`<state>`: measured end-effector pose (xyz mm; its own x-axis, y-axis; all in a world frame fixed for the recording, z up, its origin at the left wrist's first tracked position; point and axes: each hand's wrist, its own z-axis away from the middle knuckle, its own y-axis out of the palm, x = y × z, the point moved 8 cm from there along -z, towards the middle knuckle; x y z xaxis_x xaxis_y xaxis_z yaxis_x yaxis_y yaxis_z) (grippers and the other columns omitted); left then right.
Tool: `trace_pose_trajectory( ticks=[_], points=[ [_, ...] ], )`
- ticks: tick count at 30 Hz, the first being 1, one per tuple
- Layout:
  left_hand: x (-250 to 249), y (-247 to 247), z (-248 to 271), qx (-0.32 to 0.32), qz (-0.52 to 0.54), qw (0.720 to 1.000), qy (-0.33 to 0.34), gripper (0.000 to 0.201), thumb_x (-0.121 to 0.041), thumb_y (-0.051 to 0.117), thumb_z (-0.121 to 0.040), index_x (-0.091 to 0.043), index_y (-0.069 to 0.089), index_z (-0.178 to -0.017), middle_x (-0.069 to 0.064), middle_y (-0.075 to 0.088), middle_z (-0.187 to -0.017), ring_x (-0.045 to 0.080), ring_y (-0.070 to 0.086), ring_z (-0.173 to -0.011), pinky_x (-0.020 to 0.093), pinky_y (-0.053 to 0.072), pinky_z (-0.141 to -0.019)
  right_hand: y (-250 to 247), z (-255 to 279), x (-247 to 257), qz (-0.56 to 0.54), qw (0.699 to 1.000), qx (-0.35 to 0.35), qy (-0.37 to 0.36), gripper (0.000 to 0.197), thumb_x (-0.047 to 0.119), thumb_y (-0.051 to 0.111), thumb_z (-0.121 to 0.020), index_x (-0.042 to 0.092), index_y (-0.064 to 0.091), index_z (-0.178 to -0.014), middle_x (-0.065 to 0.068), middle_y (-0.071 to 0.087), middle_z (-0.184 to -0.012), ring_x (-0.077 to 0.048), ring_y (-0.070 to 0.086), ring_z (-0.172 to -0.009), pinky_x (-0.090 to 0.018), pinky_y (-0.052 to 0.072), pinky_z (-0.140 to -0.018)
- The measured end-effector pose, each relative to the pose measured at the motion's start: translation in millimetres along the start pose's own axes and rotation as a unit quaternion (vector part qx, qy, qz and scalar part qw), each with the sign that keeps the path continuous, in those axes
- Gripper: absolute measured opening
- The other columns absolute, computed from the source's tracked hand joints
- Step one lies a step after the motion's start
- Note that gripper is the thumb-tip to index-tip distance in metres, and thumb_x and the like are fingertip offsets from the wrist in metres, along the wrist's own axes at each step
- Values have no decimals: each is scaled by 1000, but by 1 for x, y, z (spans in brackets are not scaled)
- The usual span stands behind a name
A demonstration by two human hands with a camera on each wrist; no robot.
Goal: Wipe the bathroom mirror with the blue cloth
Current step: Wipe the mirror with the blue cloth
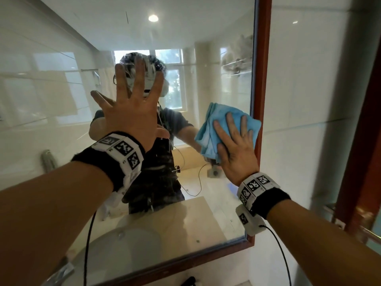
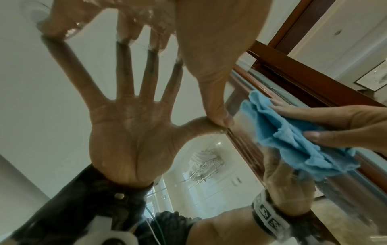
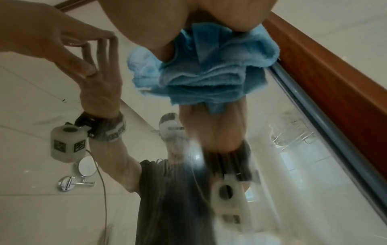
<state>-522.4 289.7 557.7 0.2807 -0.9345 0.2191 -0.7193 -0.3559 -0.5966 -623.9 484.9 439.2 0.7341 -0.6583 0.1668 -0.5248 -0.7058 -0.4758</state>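
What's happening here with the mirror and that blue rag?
A person is wiping a bathroom mirror. Their right hand presses a bunched blue cloth flat against the glass, close to the mirror's red-brown wooden frame on the right side. Their left hand is spread open with its fingertips braced on the glass. A washbasin shows as a reflection below.

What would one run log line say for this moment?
left hand: flat on mirror | right hand: pressing blue cloth near right frame

The left hand (image 2: 211,49) presses spread fingertips on the mirror (image 2: 41,99); at three o'clock, the right hand (image 2: 345,126) holds the blue cloth (image 2: 293,140) against the glass.
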Motion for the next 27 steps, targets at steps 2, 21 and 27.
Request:
trace_pose_trajectory(
  ticks=[2, 21, 27],
  points=[
    [-1, 0, 0, 1, 1, 1000, 1, 128, -81, 59, -55, -35, -9, -154, 5, -16, -163, 40, -9, -148, 80, 13, -99, 1, -1, 0, 7, 1000, 3, 4, 55, 30, 33, -103, 38, 11, -152, 11, -6, -160, -29, -12, -149, -53, -3, -117],
    [-1, -2, 1, 3, -6, 1000, -1, 125, -81, 58, -56, -37, -7, -154, 5, -12, -163, 39, -6, -149, 80, 18, -100, -76, -139, 30, 44, 997, -39, -49, 59, 26, 38, -98, 28, 20, -154, -3, 8, -163, -40, -4, -147, -57, -1, -116],
    [-17, -2, 10, 0, 23, 1000, 9, 121, -76, 67, -56, -47, -2, -151, -1, -12, -163, 36, -8, -149, 80, 16, -101, -55, -96, 21, 10, 998, -51, -42, 56, 23, 41, -100, 29, 22, -153, -2, 9, -163, -35, -4, -148, -50, -4, -117]
  ],
)
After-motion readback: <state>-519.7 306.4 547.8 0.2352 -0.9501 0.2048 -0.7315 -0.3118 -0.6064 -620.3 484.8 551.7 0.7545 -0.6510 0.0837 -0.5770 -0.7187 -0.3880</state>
